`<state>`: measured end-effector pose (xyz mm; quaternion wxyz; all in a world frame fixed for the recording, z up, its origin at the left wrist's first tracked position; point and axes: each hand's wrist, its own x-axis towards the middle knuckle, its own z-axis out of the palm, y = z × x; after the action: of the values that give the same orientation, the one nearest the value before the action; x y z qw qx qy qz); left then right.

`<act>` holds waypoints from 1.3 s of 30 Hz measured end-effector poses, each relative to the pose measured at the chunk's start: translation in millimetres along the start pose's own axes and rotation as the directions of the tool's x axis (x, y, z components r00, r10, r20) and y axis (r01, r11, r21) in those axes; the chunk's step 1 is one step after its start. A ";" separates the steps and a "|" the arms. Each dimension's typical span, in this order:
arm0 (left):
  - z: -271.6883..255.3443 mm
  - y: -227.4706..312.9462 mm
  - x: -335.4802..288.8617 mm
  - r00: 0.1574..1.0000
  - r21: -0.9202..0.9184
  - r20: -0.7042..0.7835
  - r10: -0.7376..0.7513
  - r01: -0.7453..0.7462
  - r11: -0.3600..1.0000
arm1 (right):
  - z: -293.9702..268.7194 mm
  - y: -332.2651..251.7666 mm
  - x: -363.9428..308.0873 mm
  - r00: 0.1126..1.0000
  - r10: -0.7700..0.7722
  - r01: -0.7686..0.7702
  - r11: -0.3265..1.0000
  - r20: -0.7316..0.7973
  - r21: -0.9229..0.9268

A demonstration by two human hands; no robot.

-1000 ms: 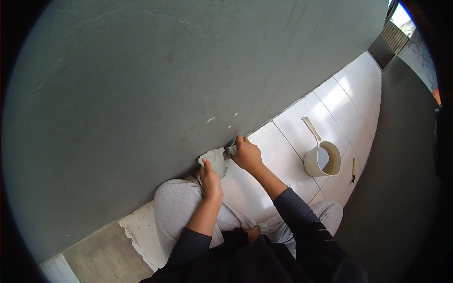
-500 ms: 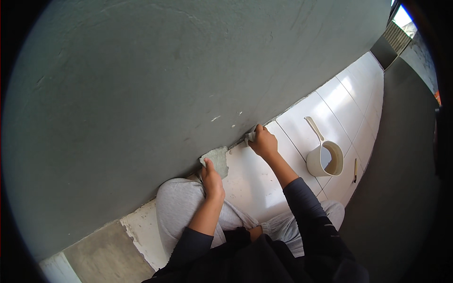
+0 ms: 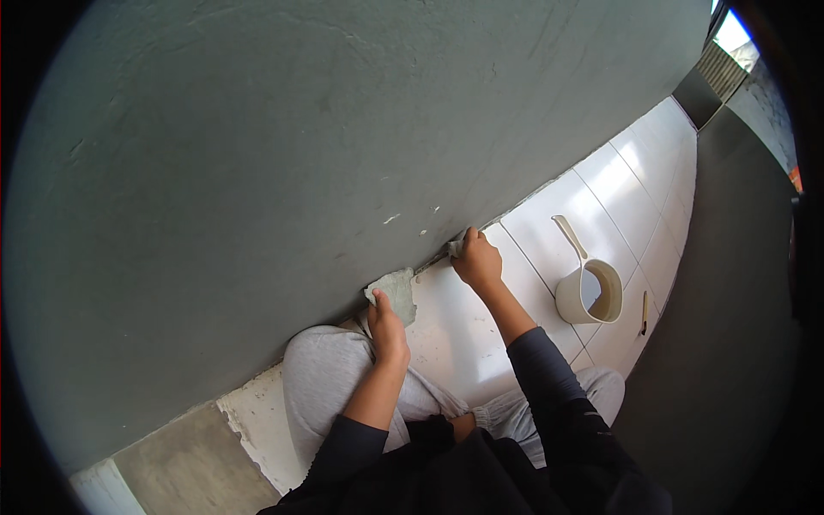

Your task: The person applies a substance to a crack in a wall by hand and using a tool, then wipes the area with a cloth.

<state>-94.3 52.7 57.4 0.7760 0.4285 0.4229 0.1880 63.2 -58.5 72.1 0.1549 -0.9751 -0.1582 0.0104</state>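
The left hand [image 3: 388, 333] grips a flat, ragged gray piece [image 3: 396, 296], thumb on top, close to the foot of the gray wall [image 3: 257, 189]. Ahead and to its right, the right hand [image 3: 478, 260] is closed around a small gray scrap [image 3: 456, 249], right at the wall's bottom edge; its material is hard to tell. White floor tiles [image 3: 459, 330] spread below both hands. Right of the right hand stands a cream dipper [image 3: 570, 302] holding liquid, and farther right lies a thin stick-like tool [image 3: 645, 311].
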 end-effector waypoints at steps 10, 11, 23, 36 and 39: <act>8.5 13.9 -18.6 1.000 0.028 0.001 -0.017 0.017 0.999 | 1.3 2.1 -7.3 1.000 -0.025 0.025 0.999 -0.017 0.024; 10.3 10.0 -15.9 1.000 0.023 0.009 -0.018 0.017 1.000 | 3.9 6.7 -7.1 0.999 -0.001 0.002 1.000 -0.049 0.024; 4.1 18.0 -13.9 1.000 0.023 -0.011 -0.012 0.013 1.000 | -17.0 5.9 -70.0 0.999 -0.053 0.049 0.954 0.003 0.295; 10.7 29.2 -26.3 0.994 0.040 -0.034 -0.104 0.105 0.994 | 7.2 -14.9 -70.7 0.973 -0.230 0.231 0.969 -0.021 0.083; 10.6 25.6 -20.8 0.998 0.006 -0.007 -0.067 0.067 0.998 | 7.4 -22.0 -52.0 0.975 -0.206 0.212 0.975 -0.087 0.070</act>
<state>-95.7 48.1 91.7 0.7791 0.4161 0.4401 0.1618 6.6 -52.7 70.2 0.1995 -0.9458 -0.2533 -0.0386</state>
